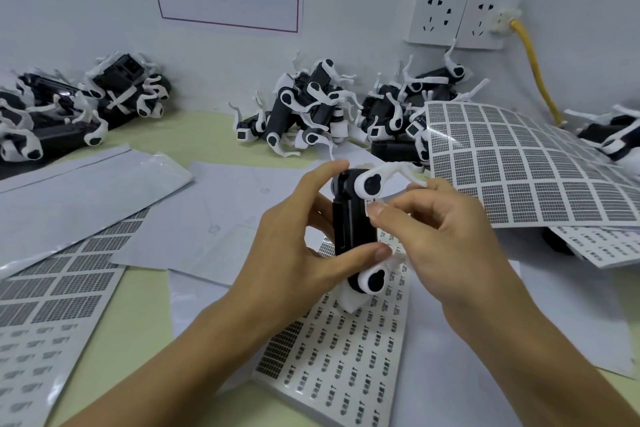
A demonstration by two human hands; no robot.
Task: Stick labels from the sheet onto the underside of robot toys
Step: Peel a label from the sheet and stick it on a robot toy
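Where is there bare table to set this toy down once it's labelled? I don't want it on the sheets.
Bare table shows between the left toy pile and middle toy pile, behind the blank sheets. A narrower strip runs between the left label sheet and your left hand. The right side is crowded by the curled label sheet.

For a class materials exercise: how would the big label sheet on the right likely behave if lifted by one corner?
The label sheet already bows over the toy pile, so it is probably thin, floppy and light. Its surface looks glossy, so possibly slippery.
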